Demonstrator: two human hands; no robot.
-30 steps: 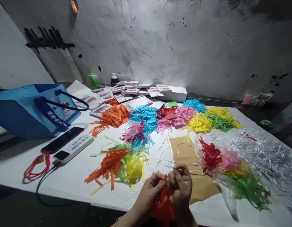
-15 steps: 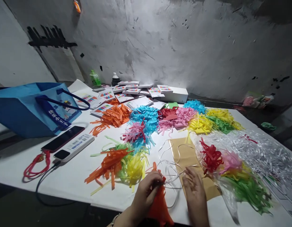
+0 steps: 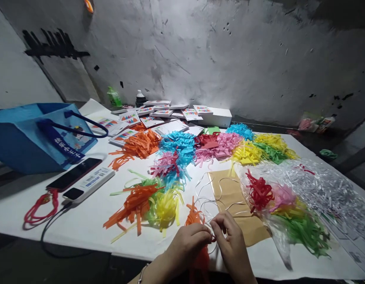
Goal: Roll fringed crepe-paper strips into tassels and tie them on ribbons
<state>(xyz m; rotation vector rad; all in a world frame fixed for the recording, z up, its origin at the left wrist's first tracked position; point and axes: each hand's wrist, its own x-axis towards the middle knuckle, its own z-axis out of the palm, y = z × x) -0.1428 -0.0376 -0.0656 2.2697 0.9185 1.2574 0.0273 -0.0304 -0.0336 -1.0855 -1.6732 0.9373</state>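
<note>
At the table's front edge, my left hand (image 3: 190, 242) is closed around the twisted middle of an orange tissue-paper tassel (image 3: 202, 258). Fringed strips of it stick out above the fingers and hang below them. My right hand (image 3: 231, 242) meets the left at the tassel's twist, thumb and fingers pinched together; what lies between those fingertips is too small to make out. Loose loops of thin silvery string (image 3: 204, 185) lie just beyond both hands, partly over a brown paper sheet (image 3: 229, 189).
Orange, green and yellow tassels (image 3: 149, 205) lie left of my hands. Coloured tassel bunches (image 3: 179, 142) line the back, before flat printed packs (image 3: 161, 112). A clear bag of tassels (image 3: 284, 252) and silver tinsel (image 3: 324, 189) are at right; a phone (image 3: 74, 173) and blue bag (image 3: 25, 138) at left.
My right hand has moved left from beside the brown paper to meet my left hand, and its fingers have closed into a pinch. The orange tassel stays in my left hand.
</note>
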